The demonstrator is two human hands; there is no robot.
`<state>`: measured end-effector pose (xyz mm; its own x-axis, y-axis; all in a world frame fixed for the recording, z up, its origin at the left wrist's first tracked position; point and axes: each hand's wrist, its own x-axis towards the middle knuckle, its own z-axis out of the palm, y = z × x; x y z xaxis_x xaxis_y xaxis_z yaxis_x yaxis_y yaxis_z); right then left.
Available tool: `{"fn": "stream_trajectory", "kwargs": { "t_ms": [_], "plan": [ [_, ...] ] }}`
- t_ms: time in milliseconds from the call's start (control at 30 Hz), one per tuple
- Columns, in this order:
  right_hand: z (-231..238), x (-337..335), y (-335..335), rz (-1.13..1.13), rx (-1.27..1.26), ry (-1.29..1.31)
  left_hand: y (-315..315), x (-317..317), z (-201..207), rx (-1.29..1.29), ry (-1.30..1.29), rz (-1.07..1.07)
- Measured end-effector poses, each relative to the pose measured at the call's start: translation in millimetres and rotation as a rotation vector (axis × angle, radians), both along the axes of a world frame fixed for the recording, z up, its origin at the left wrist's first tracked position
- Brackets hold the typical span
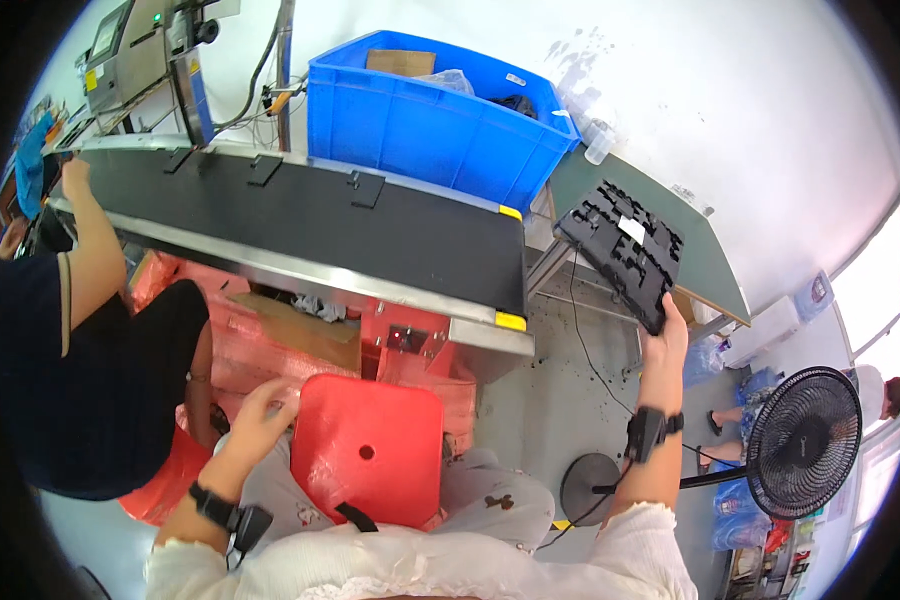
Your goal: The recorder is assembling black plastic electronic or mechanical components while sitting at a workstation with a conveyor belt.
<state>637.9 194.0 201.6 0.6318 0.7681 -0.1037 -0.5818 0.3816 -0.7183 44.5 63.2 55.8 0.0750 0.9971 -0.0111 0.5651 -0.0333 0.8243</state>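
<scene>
My right hand [667,340] is closed on the near edge of a black plastic tray [620,250]. The tray tilts over the corner of a green-topped table [705,240], with several black pieces and a white label on its upper face. By the left edge of a red stool [370,450], my left hand [263,412] hovers with loosely curled fingers, thumb and fingers apart, and nothing visible in it. The stool seat has a round hole, and a small black piece [355,517] lies at its near edge.
A black conveyor belt [410,245] runs across the front, carrying several flat black parts. Behind it stands a blue bin [420,120]. A co-worker [80,370] sits at left, one arm over the belt. A fan [805,443] stands at right; another person [870,395] is beyond it.
</scene>
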Motion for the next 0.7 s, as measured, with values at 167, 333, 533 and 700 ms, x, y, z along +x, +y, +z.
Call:
{"fn": "stream_trajectory", "kwargs": {
  "t_ms": [167, 333, 533, 700],
  "plan": [
    [-60, 75, 138, -0.276, -0.08, 0.043, -69, -52, -45, 0.018, 0.72, 0.35],
    [-116, 109, 223, -0.374, -0.157, -0.092, -78, -50, -66, -0.198, 0.452, 0.557],
    [-112, 98, 244, -0.238, -0.975, -1.138, -70, -50, -66, -0.131, 0.445, 0.518],
    [-62, 35, 235, -0.137, -1.346, -1.515, -73, -49, -67, -0.117, 0.422, 0.516]
  ]
}}
